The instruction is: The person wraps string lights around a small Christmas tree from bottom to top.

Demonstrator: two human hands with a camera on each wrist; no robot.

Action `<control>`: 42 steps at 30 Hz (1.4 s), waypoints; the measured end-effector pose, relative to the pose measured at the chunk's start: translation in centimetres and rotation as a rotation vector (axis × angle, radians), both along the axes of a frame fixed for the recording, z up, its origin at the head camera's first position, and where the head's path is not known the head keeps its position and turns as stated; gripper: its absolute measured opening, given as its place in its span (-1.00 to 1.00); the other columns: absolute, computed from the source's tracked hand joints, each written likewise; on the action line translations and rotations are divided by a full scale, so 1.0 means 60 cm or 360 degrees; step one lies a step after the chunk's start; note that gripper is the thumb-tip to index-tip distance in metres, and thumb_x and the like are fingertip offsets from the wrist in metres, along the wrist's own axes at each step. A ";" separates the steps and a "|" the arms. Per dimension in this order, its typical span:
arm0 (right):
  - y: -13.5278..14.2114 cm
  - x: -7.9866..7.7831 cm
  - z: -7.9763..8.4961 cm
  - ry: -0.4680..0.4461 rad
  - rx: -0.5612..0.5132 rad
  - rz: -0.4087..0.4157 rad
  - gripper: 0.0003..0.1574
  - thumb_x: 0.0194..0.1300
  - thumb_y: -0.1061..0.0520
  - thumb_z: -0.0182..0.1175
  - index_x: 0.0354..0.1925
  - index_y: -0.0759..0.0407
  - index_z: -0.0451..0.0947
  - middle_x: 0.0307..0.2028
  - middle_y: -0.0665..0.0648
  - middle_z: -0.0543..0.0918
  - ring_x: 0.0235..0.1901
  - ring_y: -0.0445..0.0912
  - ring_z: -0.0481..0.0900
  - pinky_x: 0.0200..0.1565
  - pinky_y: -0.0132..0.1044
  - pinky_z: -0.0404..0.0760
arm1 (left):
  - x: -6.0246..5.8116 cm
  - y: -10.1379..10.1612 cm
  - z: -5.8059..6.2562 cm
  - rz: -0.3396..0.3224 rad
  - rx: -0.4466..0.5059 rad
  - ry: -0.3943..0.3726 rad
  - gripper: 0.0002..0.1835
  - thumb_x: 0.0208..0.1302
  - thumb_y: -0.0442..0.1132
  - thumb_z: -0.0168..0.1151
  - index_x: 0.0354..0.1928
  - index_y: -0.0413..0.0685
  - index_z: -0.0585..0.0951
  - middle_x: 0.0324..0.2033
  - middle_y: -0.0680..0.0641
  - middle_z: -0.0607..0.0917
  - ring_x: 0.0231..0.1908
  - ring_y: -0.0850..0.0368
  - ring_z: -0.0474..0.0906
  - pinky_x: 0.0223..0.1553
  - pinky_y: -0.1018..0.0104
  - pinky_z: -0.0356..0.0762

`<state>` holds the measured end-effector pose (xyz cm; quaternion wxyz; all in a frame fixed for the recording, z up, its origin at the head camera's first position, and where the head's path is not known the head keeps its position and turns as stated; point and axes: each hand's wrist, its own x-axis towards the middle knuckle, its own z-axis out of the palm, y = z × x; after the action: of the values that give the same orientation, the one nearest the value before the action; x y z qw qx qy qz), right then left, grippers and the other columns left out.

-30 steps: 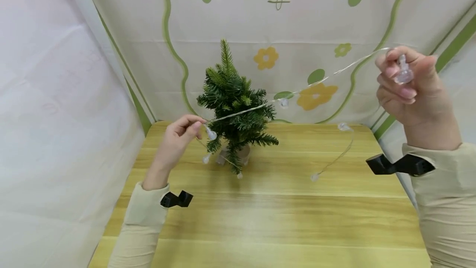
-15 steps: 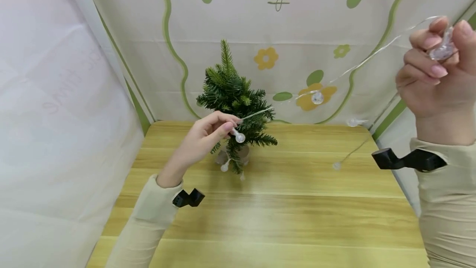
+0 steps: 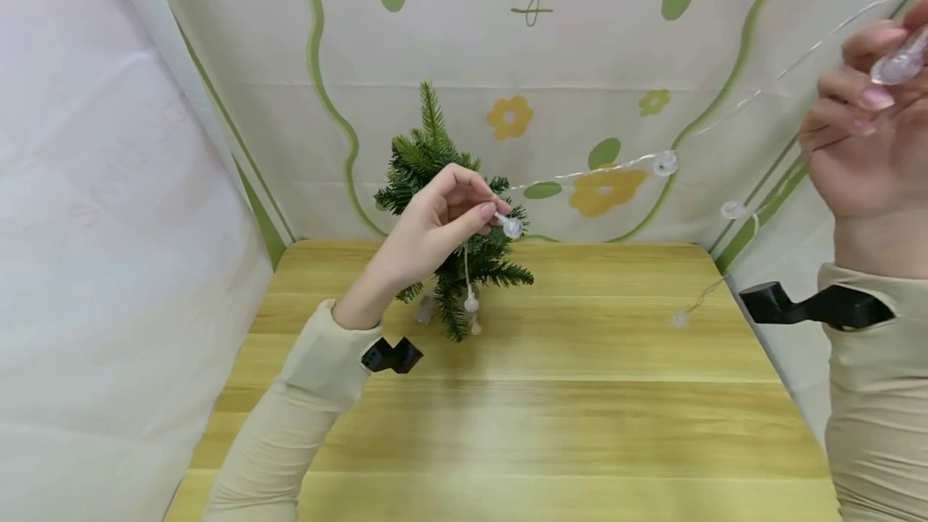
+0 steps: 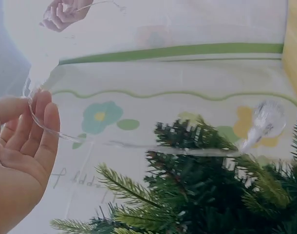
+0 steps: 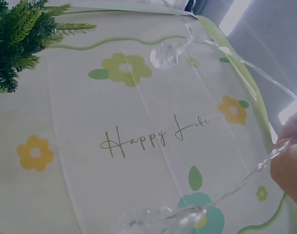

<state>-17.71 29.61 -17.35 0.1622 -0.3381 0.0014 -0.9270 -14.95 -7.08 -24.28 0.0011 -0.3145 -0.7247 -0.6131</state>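
Observation:
A string of clear bulb lights [image 3: 664, 163] stretches between both hands in the head view. My left hand [image 3: 435, 220] pinches its thin wire beside one bulb [image 3: 511, 228], in front of the small artificial Christmas tree [image 3: 500, 272]. Another bulb [image 3: 471, 304] dangles below that hand. At the upper right, partly cut off by the frame, my right hand [image 3: 870, 127] holds the strand with curled fingers, a bulb [image 3: 899, 67] lying against them. The left wrist view shows a bulb [image 4: 269, 118] and wire passing over the green branches [image 4: 202, 195].
The tree stands toward the back of the wooden table [image 3: 551, 425]. A patterned cloth [image 3: 580, 47] with flowers rises behind it, and a white cloth [image 3: 116, 264] hangs on the left. More of the strand, with a bulb [image 3: 679, 319], trails below the right hand.
My left hand has moved right and up across the tree's front, carrying the wire. My right hand has risen to the upper right edge, drawing the strand along with it.

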 end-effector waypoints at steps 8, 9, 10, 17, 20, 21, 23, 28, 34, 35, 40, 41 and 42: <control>-0.003 0.004 0.012 -0.0223 0.0471 -0.0307 -0.76 0.33 0.32 -0.07 -0.17 0.42 0.51 -0.35 0.42 0.53 -0.54 0.14 0.35 -0.55 -0.41 -0.03 | 0.000 -0.030 0.000 0.0162 0.0080 -0.0127 -0.76 0.40 -0.40 0.00 0.01 -0.37 0.54 0.01 -0.23 0.61 -0.08 0.02 0.60 -0.01 0.29 0.64; -0.005 0.004 0.011 -0.0191 0.0490 -0.0297 -0.74 0.32 0.33 -0.09 -0.17 0.45 0.50 -0.36 0.42 0.53 -0.51 0.14 0.36 -0.56 -0.39 0.01 | 0.001 -0.035 0.000 0.0163 0.0103 -0.0120 -0.73 0.41 -0.40 -0.02 0.05 -0.38 0.52 0.02 -0.24 0.59 -0.07 0.01 0.60 0.00 0.28 0.63; -0.007 0.003 0.011 -0.0166 0.0505 -0.0285 -0.73 0.32 0.33 -0.11 -0.18 0.48 0.49 -0.38 0.42 0.52 -0.49 0.15 0.37 -0.57 -0.36 0.04 | 0.003 -0.041 0.001 0.0167 0.0130 -0.0114 -0.71 0.42 -0.38 -0.04 0.07 -0.39 0.51 0.04 -0.25 0.58 -0.05 0.01 0.59 0.01 0.28 0.63; -0.030 -0.006 0.015 -0.0057 0.0672 -0.0231 -0.48 0.44 0.19 -0.29 -0.21 0.55 0.53 -0.39 0.40 0.56 -0.48 0.09 0.34 -0.56 -0.33 0.08 | 0.005 -0.083 -0.012 0.0191 0.0447 0.0006 -0.46 0.46 -0.01 -0.07 0.13 -0.39 0.51 0.03 0.05 0.64 0.02 0.16 0.56 0.06 0.30 0.61; -0.040 -0.010 0.016 0.0060 0.0767 -0.0201 -0.41 0.46 0.19 -0.37 -0.21 0.60 0.51 -0.37 0.38 0.55 -0.49 0.07 0.29 -0.55 -0.37 -0.01 | 0.003 -0.097 -0.016 0.0262 0.0515 0.0020 -0.43 0.48 0.06 -0.14 0.13 -0.33 0.52 0.05 0.10 0.64 0.07 0.16 0.53 0.15 0.32 0.53; -0.044 -0.011 0.016 0.0096 0.0795 -0.0192 -0.42 0.46 0.22 -0.38 -0.21 0.63 0.50 -0.37 0.39 0.55 -0.48 0.07 0.29 -0.54 -0.36 -0.02 | 0.001 -0.101 -0.017 0.0297 0.0511 0.0021 -0.42 0.49 0.06 -0.18 0.15 -0.33 0.50 0.08 0.07 0.63 0.10 0.15 0.51 0.20 0.32 0.49; -0.051 -0.012 0.016 0.0167 0.0856 -0.0184 -0.46 0.45 0.28 -0.37 -0.20 0.65 0.49 -0.38 0.38 0.55 -0.48 0.07 0.27 -0.53 -0.34 -0.02 | -0.001 -0.108 -0.019 0.0366 0.0478 0.0014 -0.40 0.51 0.05 -0.28 0.20 -0.33 0.45 0.16 -0.01 0.59 0.15 0.14 0.46 0.29 0.31 0.39; -0.071 -0.015 0.013 0.0323 0.1033 -0.0218 -0.54 0.44 0.35 -0.31 -0.14 0.62 0.51 -0.38 0.36 0.63 -0.49 0.04 0.27 -0.50 -0.27 0.12 | -0.007 -0.122 -0.029 0.0536 0.0488 -0.0050 -0.45 0.46 0.08 -0.12 0.22 -0.20 0.46 0.16 -0.04 0.57 0.15 0.19 0.46 0.31 0.35 0.36; -0.091 -0.012 0.007 0.0304 0.1152 -0.0351 -0.51 0.40 0.46 -0.36 -0.06 0.60 0.51 -0.39 0.33 0.68 -0.51 0.02 0.43 -0.47 -0.26 0.35 | -0.013 -0.128 -0.044 0.0757 0.0490 -0.0219 -0.56 0.08 -0.29 0.41 0.04 0.08 0.57 -0.07 0.17 0.61 0.03 0.25 0.50 0.09 0.53 0.52; -0.094 -0.011 0.007 0.0285 0.1162 -0.0363 -0.50 0.39 0.47 -0.37 -0.06 0.60 0.51 -0.39 0.33 0.67 -0.51 0.02 0.46 -0.48 -0.27 0.36 | -0.014 -0.128 -0.044 0.0784 0.0452 -0.0228 -0.53 0.08 -0.34 0.41 0.07 0.06 0.55 -0.06 0.18 0.61 0.03 0.25 0.51 0.08 0.53 0.52; -0.107 -0.007 0.009 0.0308 0.1193 -0.0321 -0.44 0.37 0.51 -0.44 0.05 0.58 0.47 -0.34 0.33 0.67 -0.47 0.01 0.52 -0.42 -0.28 0.48 | -0.019 -0.130 -0.044 0.0920 0.0415 -0.0253 -0.55 0.17 -0.43 0.29 0.12 -0.01 0.54 -0.16 0.18 0.62 -0.11 0.28 0.55 -0.04 0.56 0.56; -0.108 -0.007 0.009 0.0324 0.1204 -0.0309 -0.44 0.37 0.52 -0.44 0.06 0.58 0.46 -0.33 0.33 0.68 -0.46 0.01 0.55 -0.39 -0.29 0.52 | -0.021 -0.130 -0.045 0.0951 0.0455 -0.0244 -0.60 0.20 -0.41 0.28 0.08 0.01 0.58 -0.21 0.18 0.63 -0.16 0.29 0.55 -0.08 0.57 0.57; -0.110 -0.007 0.008 0.0335 0.1220 -0.0301 -0.45 0.38 0.52 -0.43 0.07 0.59 0.45 -0.31 0.34 0.68 -0.44 0.01 0.57 -0.37 -0.30 0.56 | -0.023 -0.131 -0.045 0.0976 0.0513 -0.0225 -0.66 0.22 -0.40 0.25 0.03 0.03 0.61 -0.24 0.17 0.64 -0.21 0.30 0.56 -0.11 0.57 0.57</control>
<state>-18.16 23.03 -16.88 0.1895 -0.3446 0.3944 -0.8305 -16.34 -14.94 -27.01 0.1847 -0.0349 -0.6775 -0.7111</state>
